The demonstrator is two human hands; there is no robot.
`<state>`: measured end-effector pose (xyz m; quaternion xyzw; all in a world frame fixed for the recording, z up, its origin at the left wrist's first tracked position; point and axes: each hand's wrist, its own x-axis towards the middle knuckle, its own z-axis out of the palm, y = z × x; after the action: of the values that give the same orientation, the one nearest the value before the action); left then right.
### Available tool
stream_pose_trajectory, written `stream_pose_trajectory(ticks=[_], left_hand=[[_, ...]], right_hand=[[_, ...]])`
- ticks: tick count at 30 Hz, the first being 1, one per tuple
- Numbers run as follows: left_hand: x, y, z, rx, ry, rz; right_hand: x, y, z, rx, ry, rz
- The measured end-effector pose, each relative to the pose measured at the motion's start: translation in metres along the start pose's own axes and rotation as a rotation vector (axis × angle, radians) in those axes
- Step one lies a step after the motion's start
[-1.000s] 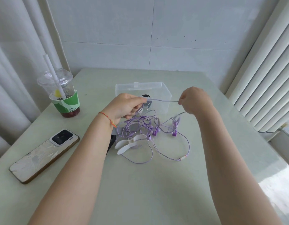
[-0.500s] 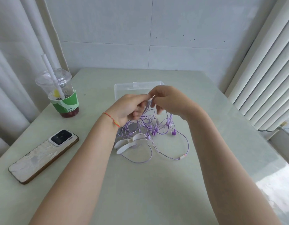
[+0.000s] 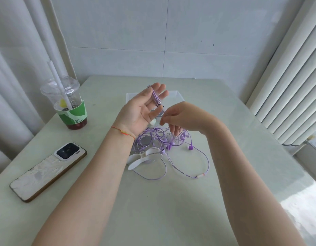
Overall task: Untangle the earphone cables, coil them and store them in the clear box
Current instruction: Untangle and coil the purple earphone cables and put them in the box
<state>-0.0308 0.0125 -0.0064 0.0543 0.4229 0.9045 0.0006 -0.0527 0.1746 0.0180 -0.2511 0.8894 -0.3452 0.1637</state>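
Pale table [image 3: 189, 201], purple cable [image 3: 155, 95] lengthwise across left hand [image 3: 142, 108]

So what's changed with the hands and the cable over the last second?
The left hand has turned palm-up with fingers spread, and turns of purple cable now lie across them. The right hand came in from the right and pinches the cable beside the left thumb. The tangle, phone and cup have stayed put.

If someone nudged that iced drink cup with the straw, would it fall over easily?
Probably fairly tippy: the drink cup is tall, narrows toward its base, and its straw rises well above the domed lid. The dark liquid looks low, so it's likely light and would slide or topple on the smooth table.
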Motion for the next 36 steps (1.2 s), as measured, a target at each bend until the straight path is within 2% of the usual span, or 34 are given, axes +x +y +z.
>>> stream_pose_trajectory(ticks=[2, 5, 8, 10, 13, 15, 19, 22, 23, 25, 27, 28, 30, 32, 36], left_hand=[[0.002, -0.003, -0.004, 0.316, 0.062, 0.086], [0.005, -0.007, -0.009, 0.83, 0.147, 0.176], [0.006, -0.007, -0.008, 1.234, 0.12, 0.124], [0.004, -0.006, -0.006, 1.332, 0.071, 0.021], [0.0, -0.006, -0.006, 1.282, 0.046, -0.081], [0.001, -0.004, -0.011, 1.194, 0.098, -0.077], [0.01, -0.002, -0.025, 1.179, 0.371, 0.115], [0.011, 0.004, -0.025, 1.032, 0.657, 0.304], [0.011, 0.006, -0.026, 0.947, 0.675, 0.319], [0.009, 0.009, -0.02, 0.813, 0.533, 0.255], [0.005, 0.006, -0.012, 0.837, 0.338, 0.133], [0.003, 0.004, -0.009, 0.87, 0.262, 0.088], [0.001, -0.001, -0.005, 0.891, 0.159, 0.047], [0.0, -0.002, -0.001, 0.867, 0.104, 0.053], [-0.001, -0.001, 0.003, 0.719, 0.159, 0.101]], right_hand=[[-0.001, 0.001, -0.002, -0.034, 0.03, -0.007], [0.0, 0.001, -0.007, -0.074, 0.16, -0.018], [0.003, 0.004, -0.011, -0.134, 0.313, -0.047], [0.004, 0.006, -0.013, -0.15, 0.382, -0.048], [0.006, 0.012, -0.016, -0.137, 0.435, -0.046], [0.006, 0.016, -0.017, -0.116, 0.405, -0.044], [0.008, 0.026, -0.018, -0.192, 0.306, 0.043], [0.008, 0.031, -0.02, -0.201, 0.287, 0.129], [0.008, 0.032, -0.021, -0.202, 0.299, 0.142], [0.009, 0.031, -0.021, -0.182, 0.384, 0.124], [0.011, 0.025, -0.018, -0.068, 0.488, 0.01], [0.011, 0.02, -0.016, 0.031, 0.487, -0.072], [0.008, 0.007, -0.009, 0.235, 0.364, -0.21], [0.006, -0.003, 0.001, 0.352, 0.237, -0.255], [0.007, -0.007, 0.009, 0.316, 0.236, -0.192]])
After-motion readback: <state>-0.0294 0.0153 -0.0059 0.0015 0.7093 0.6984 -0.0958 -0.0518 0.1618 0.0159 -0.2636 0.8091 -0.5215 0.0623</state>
